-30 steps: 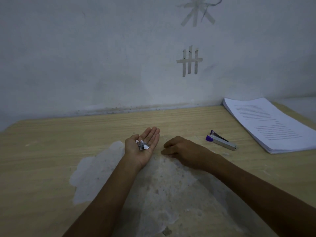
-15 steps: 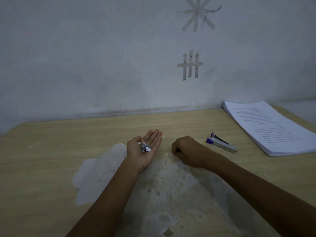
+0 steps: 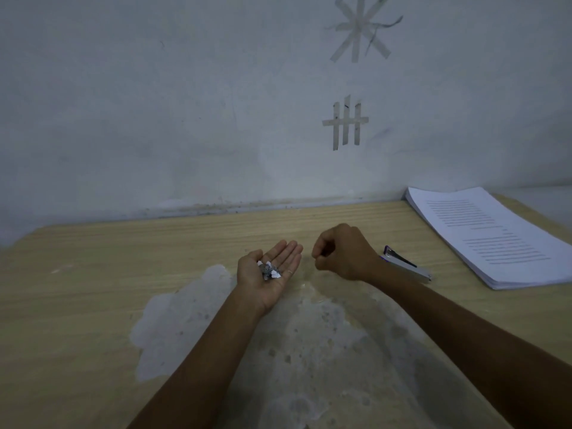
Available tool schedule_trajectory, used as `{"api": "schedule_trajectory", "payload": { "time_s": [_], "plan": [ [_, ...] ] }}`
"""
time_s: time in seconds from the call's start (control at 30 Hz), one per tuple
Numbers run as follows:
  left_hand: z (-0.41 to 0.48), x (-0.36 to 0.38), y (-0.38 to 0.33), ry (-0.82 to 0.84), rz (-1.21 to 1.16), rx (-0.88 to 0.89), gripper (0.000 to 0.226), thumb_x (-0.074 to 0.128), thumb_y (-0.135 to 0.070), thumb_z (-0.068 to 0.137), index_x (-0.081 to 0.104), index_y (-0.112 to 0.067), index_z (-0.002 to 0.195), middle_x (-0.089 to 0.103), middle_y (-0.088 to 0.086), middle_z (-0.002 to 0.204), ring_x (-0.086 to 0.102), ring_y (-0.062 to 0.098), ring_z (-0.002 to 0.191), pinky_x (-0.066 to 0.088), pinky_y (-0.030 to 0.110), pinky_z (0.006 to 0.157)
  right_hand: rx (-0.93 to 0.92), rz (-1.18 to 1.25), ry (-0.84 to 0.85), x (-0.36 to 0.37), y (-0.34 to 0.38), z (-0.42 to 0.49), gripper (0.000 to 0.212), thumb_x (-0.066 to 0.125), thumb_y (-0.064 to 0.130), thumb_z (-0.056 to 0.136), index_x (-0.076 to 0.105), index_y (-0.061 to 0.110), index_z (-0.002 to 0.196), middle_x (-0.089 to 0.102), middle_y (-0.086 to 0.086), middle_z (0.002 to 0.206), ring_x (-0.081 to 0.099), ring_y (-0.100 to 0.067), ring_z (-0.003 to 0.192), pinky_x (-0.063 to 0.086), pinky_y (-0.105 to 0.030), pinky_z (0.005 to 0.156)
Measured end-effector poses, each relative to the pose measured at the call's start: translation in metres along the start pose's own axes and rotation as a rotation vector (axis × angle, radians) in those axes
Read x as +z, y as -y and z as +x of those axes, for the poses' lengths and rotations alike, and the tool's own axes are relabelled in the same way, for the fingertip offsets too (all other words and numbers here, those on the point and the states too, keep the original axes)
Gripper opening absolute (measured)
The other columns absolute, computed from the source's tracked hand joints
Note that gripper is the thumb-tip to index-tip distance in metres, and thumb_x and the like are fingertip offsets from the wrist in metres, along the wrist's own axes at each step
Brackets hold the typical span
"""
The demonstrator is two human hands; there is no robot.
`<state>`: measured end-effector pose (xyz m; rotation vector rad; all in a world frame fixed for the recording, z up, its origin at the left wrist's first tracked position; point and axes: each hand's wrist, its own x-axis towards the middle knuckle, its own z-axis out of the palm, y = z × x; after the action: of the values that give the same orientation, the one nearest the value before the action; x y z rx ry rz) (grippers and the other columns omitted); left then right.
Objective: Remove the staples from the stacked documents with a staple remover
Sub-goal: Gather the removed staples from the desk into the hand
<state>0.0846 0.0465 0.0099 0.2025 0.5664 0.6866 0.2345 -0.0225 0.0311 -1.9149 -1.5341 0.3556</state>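
Risen off the tabletop since the earlier frames, the right hand (image 3: 343,252) now hangs just above the pale wooden table (image 3: 93,274), right of centre. Nearest the camera, both bare forearms reach in from the bottom edge over the grey patch of worn-away veneer (image 3: 185,320).

Beyond it, at centre frame, the left hand (image 3: 272,274) lies palm up with its fingers straight and together, carrying a small heap of grey pulled staples and white paper scraps (image 3: 269,270).

The right hand is curled into a loose fist, thumb tip against forefinger. Whether it pinches a staple is too small to tell. That pinch sits just to the right of the open palm and a little higher in the frame. The heap therefore lies to its lower left, near but apart, so any drop should be a short move leftward.

Behind the right wrist lies the silver metal staple remover with the purple tip (image 3: 408,267). Its long axis runs upper left to lower right, and the right hand is much the nearer.

Farther right, the thick stack of white printed documents (image 3: 489,236) lies flat, well apart from both hands.

Strips of pale tape (image 3: 346,123) mark the wall at upper right.
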Motion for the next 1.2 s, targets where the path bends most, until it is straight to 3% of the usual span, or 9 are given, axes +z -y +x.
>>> {"api": "schedule_trajectory", "payload": {
  "time_s": [0.13, 0.27, 0.37, 0.47, 0.63, 0.73, 0.87, 1.07, 1.2],
  "plan": [
    [-0.001, 0.010, 0.008, -0.025, 0.046, -0.014, 0.050, 0.023, -0.025, 0.103, 0.045, 0.013, 0.126, 0.050, 0.026, 0.132, 0.044, 0.038, 0.128, 0.040, 0.045, 0.095, -0.132, 0.027, 0.029, -0.007, 0.028, 0.006, 0.008, 0.076, 0.002, 0.069, 0.073, 0.009, 0.073, 0.061, 0.008, 0.061, 0.054, 0.007, 0.051, 0.041, -0.006, 0.052],
    [-0.001, 0.016, 0.016, -0.018, 0.013, -0.023, 0.042, 0.029, -0.022, 0.102, 0.055, 0.011, 0.099, 0.057, 0.025, 0.111, 0.052, 0.037, 0.114, 0.040, 0.047, 0.090, -0.200, 0.026, 0.086, -0.007, 0.048, 0.012, 0.010, 0.071, -0.001, 0.070, 0.073, 0.007, 0.075, 0.064, 0.005, 0.066, 0.056, 0.006, 0.054, 0.041, -0.004, 0.055],
    [0.004, 0.013, 0.017, 0.029, 0.018, -0.025, 0.040, 0.030, -0.020, 0.101, 0.059, 0.007, 0.094, 0.066, 0.022, 0.092, 0.063, 0.033, 0.093, 0.051, 0.052, 0.076, -0.227, -0.001, 0.131, -0.006, 0.054, 0.013, 0.010, 0.071, -0.001, 0.071, 0.073, 0.006, 0.077, 0.069, 0.000, 0.070, 0.057, 0.002, 0.057, 0.043, -0.005, 0.056],
    [0.008, 0.009, 0.018, 0.051, 0.009, -0.028, 0.039, 0.030, -0.020, 0.100, 0.059, 0.007, 0.098, 0.070, 0.021, 0.081, 0.067, 0.032, 0.072, 0.057, 0.047, 0.055, -0.235, -0.010, 0.160, -0.005, 0.054, 0.012, 0.011, 0.072, -0.002, 0.071, 0.074, 0.006, 0.078, 0.072, -0.005, 0.074, 0.059, 0.001, 0.059, 0.045, -0.006, 0.056],
    [0.004, 0.014, 0.019, 0.052, -0.013, -0.026, 0.039, 0.029, -0.020, 0.101, 0.058, 0.006, 0.095, 0.066, 0.020, 0.087, 0.058, 0.031, 0.083, 0.056, 0.044, 0.046, -0.244, -0.021, 0.167, -0.004, 0.054, 0.011, 0.010, 0.073, -0.002, 0.074, 0.074, 0.005, 0.082, 0.073, -0.007, 0.079, 0.065, -0.007, 0.067, 0.052, -0.013, 0.063],
    [0.004, 0.015, 0.018, 0.035, -0.026, -0.019, 0.039, 0.027, -0.019, 0.102, 0.057, 0.004, 0.094, 0.064, 0.019, 0.086, 0.057, 0.031, 0.081, 0.053, 0.048, 0.064, -0.257, -0.012, 0.158, -0.004, 0.055, 0.011, 0.014, 0.069, -0.005, 0.077, 0.076, 0.005, 0.083, 0.074, -0.007, 0.079, 0.064, -0.004, 0.066, 0.050, -0.007, 0.062],
    [0.002, 0.016, 0.017, 0.032, -0.050, -0.016, 0.039, 0.027, -0.019, 0.102, 0.057, 0.005, 0.095, 0.061, 0.019, 0.090, 0.057, 0.031, 0.081, 0.049, 0.046, 0.071, -0.261, 0.001, 0.162, -0.005, 0.056, 0.011, 0.014, 0.070, -0.007, 0.075, 0.075, 0.004, 0.082, 0.074, -0.008, 0.079, 0.062, -0.001, 0.062, 0.051, -0.008, 0.063],
    [0.002, 0.015, 0.019, 0.067, -0.079, -0.007, 0.041, 0.029, -0.018, 0.101, 0.058, 0.008, 0.092, 0.069, 0.022, 0.072, 0.068, 0.032, 0.059, 0.055, 0.043, 0.045, -0.280, 0.003, 0.135, -0.003, 0.056, 0.010, 0.012, 0.075, -0.006, 0.066, 0.069, 0.002, 0.074, 0.069, -0.004, 0.071, 0.060, -0.001, 0.060, 0.052, -0.018, 0.061],
    [0.002, 0.017, 0.020, 0.062, -0.069, -0.005, 0.039, 0.030, -0.018, 0.102, 0.058, 0.007, 0.094, 0.067, 0.020, 0.080, 0.064, 0.033, 0.071, 0.054, 0.045, 0.044, -0.298, 0.021, 0.122, -0.002, 0.057, 0.011, 0.015, 0.073, -0.006, 0.069, 0.067, 0.007, 0.072, 0.063, 0.005, 0.068, 0.058, 0.001, 0.062, 0.053, -0.016, 0.063]
  ]
}}
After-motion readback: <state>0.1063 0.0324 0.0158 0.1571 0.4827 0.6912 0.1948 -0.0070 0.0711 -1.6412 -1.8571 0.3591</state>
